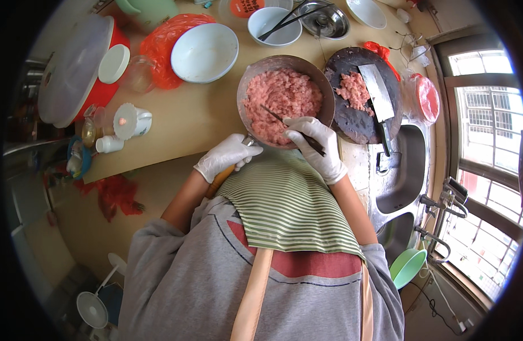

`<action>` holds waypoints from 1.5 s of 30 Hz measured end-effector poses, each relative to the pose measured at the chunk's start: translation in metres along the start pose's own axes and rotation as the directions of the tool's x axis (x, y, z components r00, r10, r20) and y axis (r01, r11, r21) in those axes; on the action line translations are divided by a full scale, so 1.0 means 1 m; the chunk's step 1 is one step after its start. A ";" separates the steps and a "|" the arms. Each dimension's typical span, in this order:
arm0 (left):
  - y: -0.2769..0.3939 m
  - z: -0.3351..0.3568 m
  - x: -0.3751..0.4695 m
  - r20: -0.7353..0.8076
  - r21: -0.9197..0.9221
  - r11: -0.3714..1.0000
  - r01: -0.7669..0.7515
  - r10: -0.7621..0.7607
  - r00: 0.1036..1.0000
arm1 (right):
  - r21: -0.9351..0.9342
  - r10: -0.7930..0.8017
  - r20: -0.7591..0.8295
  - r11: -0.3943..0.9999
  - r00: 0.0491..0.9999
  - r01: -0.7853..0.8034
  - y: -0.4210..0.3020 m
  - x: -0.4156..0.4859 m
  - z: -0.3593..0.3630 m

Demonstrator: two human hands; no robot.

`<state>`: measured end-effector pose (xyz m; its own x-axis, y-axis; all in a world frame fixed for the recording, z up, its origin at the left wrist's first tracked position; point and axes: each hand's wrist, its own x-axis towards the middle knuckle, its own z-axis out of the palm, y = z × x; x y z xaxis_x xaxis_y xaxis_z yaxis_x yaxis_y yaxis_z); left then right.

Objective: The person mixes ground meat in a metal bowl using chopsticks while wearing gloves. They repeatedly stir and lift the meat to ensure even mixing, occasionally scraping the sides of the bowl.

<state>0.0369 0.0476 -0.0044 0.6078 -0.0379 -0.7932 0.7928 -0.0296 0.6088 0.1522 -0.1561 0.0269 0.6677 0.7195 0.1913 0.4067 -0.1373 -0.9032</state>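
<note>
A deep metal pan (328,100) holds a mass of minced raw meat (282,98) and stands near the counter's front edge. My left hand (225,157), in a thin translucent glove, grips the pan's handle (221,178), whose orange-brown end shows below the palm. My right hand (316,143), gloved alike, holds dark chopsticks (272,113) with the tips at the meat. To the right, a round dark chopping board (351,123) carries a smaller heap of minced meat (354,89). A cleaver (378,93) lies on it beside the heap, its black handle over the board's edge.
Behind the pan stand a white bowl (205,53), another bowl (267,27) with dark chopsticks across it, and a steel bowl (329,25). A lidded mug (131,121) and a red basin (110,32) are at left. The sink (408,170) lies right, below a barred window.
</note>
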 end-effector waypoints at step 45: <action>-0.003 -0.004 0.003 0.044 -0.004 1.000 -0.007 0.007 0.999 | 0.467 0.447 -0.276 0.836 0.851 -0.287 0.032 0.021 -0.008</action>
<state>0.0363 0.0520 -0.0089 0.6106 -0.0819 -0.7877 0.7888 -0.0254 0.6141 0.1841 -0.1514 0.0052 0.9221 0.3629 -0.1343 -0.1428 -0.0036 -0.9897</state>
